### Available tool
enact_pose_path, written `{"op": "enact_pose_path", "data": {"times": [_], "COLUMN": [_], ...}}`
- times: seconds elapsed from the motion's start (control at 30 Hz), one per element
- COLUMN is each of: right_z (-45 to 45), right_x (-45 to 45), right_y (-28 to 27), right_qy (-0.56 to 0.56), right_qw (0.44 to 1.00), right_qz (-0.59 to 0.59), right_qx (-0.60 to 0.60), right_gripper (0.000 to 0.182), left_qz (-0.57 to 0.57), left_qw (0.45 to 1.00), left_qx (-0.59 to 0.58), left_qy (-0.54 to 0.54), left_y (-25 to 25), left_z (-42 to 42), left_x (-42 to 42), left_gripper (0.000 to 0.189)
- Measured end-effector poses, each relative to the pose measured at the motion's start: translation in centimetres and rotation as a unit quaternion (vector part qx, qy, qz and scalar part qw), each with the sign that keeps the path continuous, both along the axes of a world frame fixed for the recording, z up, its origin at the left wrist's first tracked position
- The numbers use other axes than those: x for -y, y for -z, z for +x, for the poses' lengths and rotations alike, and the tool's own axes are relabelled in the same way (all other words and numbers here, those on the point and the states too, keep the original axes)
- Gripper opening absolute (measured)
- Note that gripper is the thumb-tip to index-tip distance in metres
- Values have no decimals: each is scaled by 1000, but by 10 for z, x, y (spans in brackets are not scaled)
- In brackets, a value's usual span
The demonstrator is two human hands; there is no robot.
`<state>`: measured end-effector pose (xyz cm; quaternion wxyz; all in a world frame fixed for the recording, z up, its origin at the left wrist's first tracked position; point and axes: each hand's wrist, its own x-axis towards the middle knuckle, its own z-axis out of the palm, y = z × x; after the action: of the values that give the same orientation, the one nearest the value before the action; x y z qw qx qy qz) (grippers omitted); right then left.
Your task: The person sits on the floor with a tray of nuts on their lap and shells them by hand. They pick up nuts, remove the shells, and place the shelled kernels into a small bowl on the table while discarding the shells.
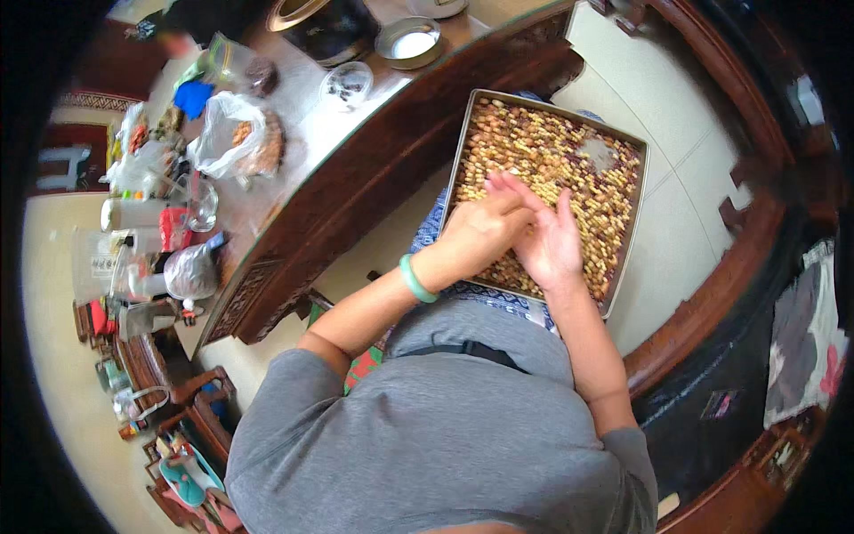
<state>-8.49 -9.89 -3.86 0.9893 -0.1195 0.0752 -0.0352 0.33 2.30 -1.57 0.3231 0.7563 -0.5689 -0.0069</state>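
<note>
A shallow rectangular metal baking tray [630, 257] rests on my lap, covered with what look like peanuts [527, 143], some pale and some in reddish-brown skins. Dark red loose skins lie among them, and a grey patch [596, 155] shows near the far right corner. Above the tray's near half, my left hand [490, 223], below a pale green bangle [417, 279], curls over my right palm. My right hand [552, 243] is turned palm up, thumb spread apart. Their overlap hides what lies between the palms; one small yellowish bit shows at the edge.
A glass-topped carved wooden table [373, 143] runs along the left. On it stand an open plastic bag of nuts [233, 140], a clear tub [347, 85], a round metal dish [408, 43] and a dark pot [327, 30]. A dark wooden seat [700, 334] borders the right.
</note>
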Motion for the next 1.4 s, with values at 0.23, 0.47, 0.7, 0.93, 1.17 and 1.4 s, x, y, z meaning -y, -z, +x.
{"op": "enact_pose_path", "data": {"times": [0.23,0.47,0.7,0.93,1.17,1.4], "right_z": [1,1,2,-4,-5,-5], "right_x": [1,0,2,5,7,-5], "right_y": [-8,-8,-5,17,33,7], "right_qy": [2,-12,-5,-37,-33,-19], "right_qw": [993,989,986,985,990,998], "right_qz": [115,145,167,158,122,-51], "right_qx": [-5,1,3,64,65,-19], "right_gripper": [86,85,85,85,83,83], "left_qz": [-108,-91,-64,-44,8,98], "left_qw": [988,917,934,996,995,987], "left_qx": [-101,102,123,-64,-6,80], "left_qy": [-55,-374,-330,-47,-103,-95], "left_y": [-39,-78,-66,-35,-14,15], "left_z": [27,180,162,24,1,-11], "left_x": [-18,-90,-71,1,11,13], "left_gripper": [18,14,27,16,11,15]}}
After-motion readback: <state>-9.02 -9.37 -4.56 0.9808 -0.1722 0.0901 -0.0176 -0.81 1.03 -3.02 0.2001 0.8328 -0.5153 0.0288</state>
